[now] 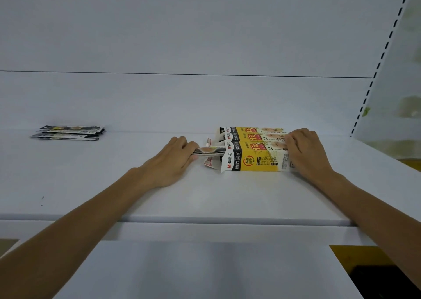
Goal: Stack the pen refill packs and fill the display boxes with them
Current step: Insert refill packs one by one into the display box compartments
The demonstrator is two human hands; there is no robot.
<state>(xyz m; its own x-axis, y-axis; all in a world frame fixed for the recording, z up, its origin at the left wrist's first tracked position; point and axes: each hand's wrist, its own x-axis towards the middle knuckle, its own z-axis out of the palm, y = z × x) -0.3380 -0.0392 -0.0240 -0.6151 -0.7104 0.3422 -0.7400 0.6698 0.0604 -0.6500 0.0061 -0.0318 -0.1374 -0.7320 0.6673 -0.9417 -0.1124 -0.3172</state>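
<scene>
Two bare forearms reach over the front edge of a white shelf [205,198]. The left hand [169,159] grips a thin bundle of pen refill packs [209,152], fingers curled over it and thumb beneath. The bundle lies flat, its right end inside the open left mouth of the nearest display box [257,162], between white end flaps folded outward. How many packs it holds cannot be counted.

That box lies on its side, lengthwise left to right. It is yellow with a white and black band at the open end, red lettering, a red "360°" ring and "0.5" on top. The right hand [305,150] holds its far right end, fingers bent over the top edge, so the box sits between the two hands.

Touching it from behind lie further display boxes [250,135] of the same print. Two label strips show there, so three boxes in all seems likely, though the count is uncertain.

Well apart, far to the left of the left hand, one loose pile of packs [68,132] lies flat, dark and silvery. A white back panel [205,36] rises behind, with a slotted upright [382,54] at right.
</scene>
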